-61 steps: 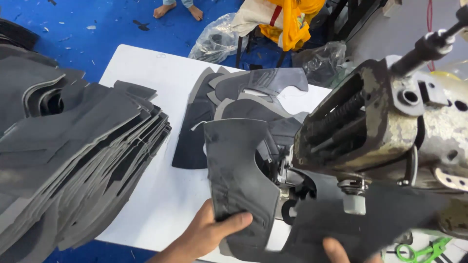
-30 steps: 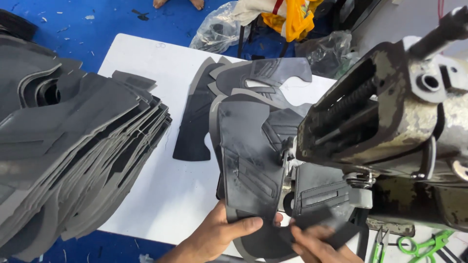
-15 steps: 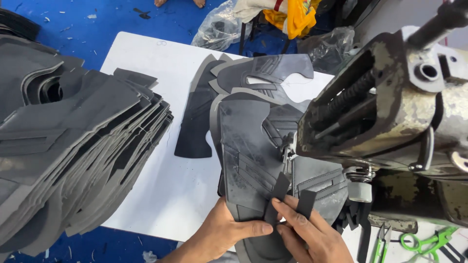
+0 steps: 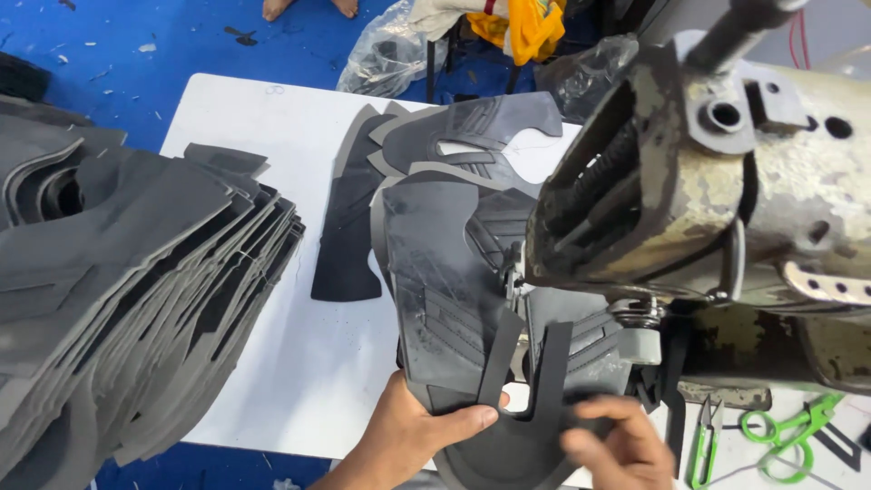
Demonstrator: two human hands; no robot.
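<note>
Hands at near edge of the white desk (image 4: 272, 127), both on one dark grey cut shoe-upper panel (image 4: 445, 299) with stitched ribs. Left hand (image 4: 413, 436) clamped on the panel's near left edge, thumb flat on top, fingers hidden under it. Right hand (image 4: 612, 445) blurred, fingertips pressing the panel's near right part beside its forked dark grey strap ends (image 4: 526, 372); whether it pinches or only presses, cannot tell.

Panel lies flat on the desk, far right side tucked under the head of the worn beige metal sewing machine (image 4: 717, 191). Needle area hidden by the machine head.

Right of right hand, near right corner: green-handled thread snips (image 4: 703, 445) and green-handled scissors (image 4: 785, 436), just beside each other, clear of the panel.

Left side: tall fanned stack of dark grey cut panels (image 4: 127, 299), overhanging the left edge of the desk, well apart from the hands.

Mid desk, beyond held panel: more loose dark grey cut pieces (image 4: 363, 218), overlapping, partly under the held one.

Far edge: clear plastic bags (image 4: 390, 54) and yellow cloth (image 4: 531, 23) on blue floor (image 4: 136, 45). Another person's bare feet (image 4: 304, 7) at the top.
</note>
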